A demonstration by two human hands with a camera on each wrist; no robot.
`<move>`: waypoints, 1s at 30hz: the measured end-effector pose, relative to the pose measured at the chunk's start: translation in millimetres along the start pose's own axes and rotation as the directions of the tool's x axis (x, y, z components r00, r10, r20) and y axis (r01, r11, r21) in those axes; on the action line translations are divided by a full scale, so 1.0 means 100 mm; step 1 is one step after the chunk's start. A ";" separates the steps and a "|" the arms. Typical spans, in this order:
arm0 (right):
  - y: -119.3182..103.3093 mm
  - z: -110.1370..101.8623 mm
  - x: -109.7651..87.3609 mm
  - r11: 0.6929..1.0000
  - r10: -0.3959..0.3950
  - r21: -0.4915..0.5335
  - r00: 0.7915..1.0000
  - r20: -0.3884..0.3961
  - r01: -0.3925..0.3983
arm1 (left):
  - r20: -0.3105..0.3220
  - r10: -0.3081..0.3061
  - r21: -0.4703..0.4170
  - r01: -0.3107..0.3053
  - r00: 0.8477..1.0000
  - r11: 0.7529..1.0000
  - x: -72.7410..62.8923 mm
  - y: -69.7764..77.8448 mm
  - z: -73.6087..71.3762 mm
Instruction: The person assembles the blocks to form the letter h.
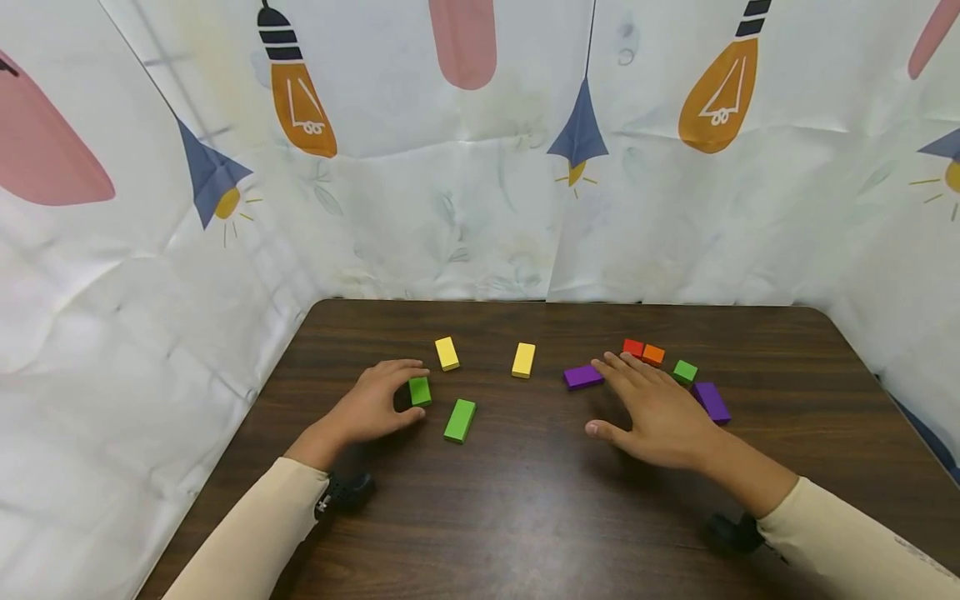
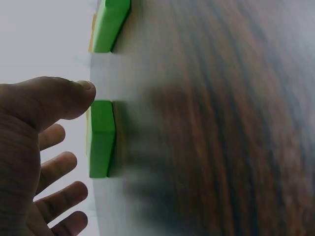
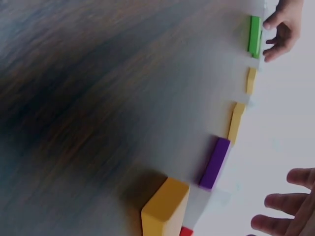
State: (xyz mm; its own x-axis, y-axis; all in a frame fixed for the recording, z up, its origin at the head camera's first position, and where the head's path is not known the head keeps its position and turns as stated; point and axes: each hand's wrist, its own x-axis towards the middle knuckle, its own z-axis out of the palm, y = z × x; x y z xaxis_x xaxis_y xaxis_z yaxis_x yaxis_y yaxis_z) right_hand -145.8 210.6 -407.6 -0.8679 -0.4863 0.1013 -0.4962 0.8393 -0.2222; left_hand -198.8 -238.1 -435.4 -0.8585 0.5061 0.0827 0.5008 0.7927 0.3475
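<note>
Green block point(image 1: 421, 392) flat on the wood-grain bench point(image 1: 517, 517), in the gap between thumb and fingers of the left hand point(image 1: 377, 402), just left of a second green block point(image 1: 460, 421) and nearer the person than the left yellow block point(image 1: 447, 353). Left hand with thumb and fingers apart, not gripping; any touch on the block impossible to tell. To take hold well, bring thumb and fingertips in evenly, low on the block, so as not to twist or skid it. As posed, likely to pinch from near end to far end; for a steadier hold, perhaps turn the wrist a little and press on the long sides instead. Lift straight up before turning, clear of the second green block.

Right hand point(image 1: 658, 410) likewise spread and holding nothing, reaching past the left purple block point(image 1: 582, 377) toward the red block point(image 1: 633, 347) and orange block point(image 1: 654, 355). Best kept high there, to avoid nudging them.

Now for direction: points away from the person, far end leaning slightly left. Long axis probably along that line, but partly hidden by the fingers. Not parallel to the second green block, plainly oblong and leaning right at the far end.
</note>
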 end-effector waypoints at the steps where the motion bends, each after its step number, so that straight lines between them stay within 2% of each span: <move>1: -0.02 0.01 0.02 1.000 -0.002 -0.001 1.000 0.002 0.002 | -0.003 -0.009 -0.001 0.009 1.000 1.000 0.00 -0.02 0.00; 17: -0.29 0.17 0.24 0.997 -0.068 0.020 0.998 -0.018 0.068 | 0.000 -0.076 -0.009 0.076 0.997 0.997 -0.01 -0.12 -0.03; 30: -0.49 0.30 0.43 0.994 -0.105 0.031 0.994 0.030 0.104 | 0.017 -0.096 -0.018 0.096 0.995 0.995 0.00 -0.13 -0.02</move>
State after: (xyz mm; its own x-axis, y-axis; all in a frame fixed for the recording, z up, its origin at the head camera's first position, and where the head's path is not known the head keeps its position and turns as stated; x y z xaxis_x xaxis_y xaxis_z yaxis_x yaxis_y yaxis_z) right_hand -157.7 141.0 -421.4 -0.8098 -0.5790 0.0951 -0.5831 0.7759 -0.2409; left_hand -205.2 -249.3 -437.6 -0.9005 0.4336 0.0330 0.4140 0.8315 0.3705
